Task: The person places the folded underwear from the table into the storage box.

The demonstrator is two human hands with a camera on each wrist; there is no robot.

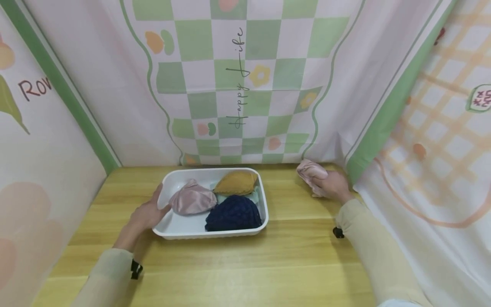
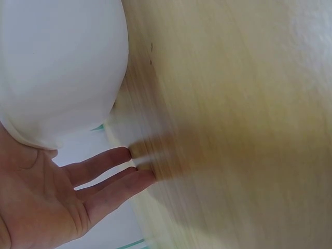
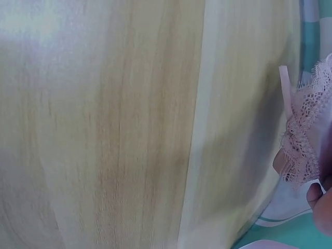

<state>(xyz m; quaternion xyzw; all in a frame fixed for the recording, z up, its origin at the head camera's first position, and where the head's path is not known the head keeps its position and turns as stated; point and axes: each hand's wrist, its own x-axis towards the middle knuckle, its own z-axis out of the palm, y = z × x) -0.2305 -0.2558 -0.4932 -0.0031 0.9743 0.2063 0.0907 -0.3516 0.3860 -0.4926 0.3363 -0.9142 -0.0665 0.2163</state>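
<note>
A white tray point(image 1: 180, 232) stands on the table, its left rim between the thumb and fingers of my left hand point(image 1: 148, 213). In the left wrist view, the other fingers point(image 2: 122, 192) stretch down beside the tray wall point(image 2: 67, 62). My right hand point(image 1: 334, 186) grips a pink satin lingerie piece point(image 1: 311, 170) near the table's back right corner. The right wrist view shows its lace trim point(image 3: 303, 140) and a narrow pink strap point(image 3: 285, 91). Inside the tray lie a folded pink satin piece point(image 1: 193, 199), a mustard one point(image 1: 235, 183) and a dark navy one point(image 1: 234, 213), with mint fabric point(image 1: 253, 196) partly hidden under them.
The wooden table point(image 1: 245, 264) runs up to a hanging cloth point(image 1: 264, 102) with a green check print at the back. More printed cloth point(image 1: 441, 170) hangs along the right side, close to the right forearm, and another sheet point(image 1: 38, 170) borders the left.
</note>
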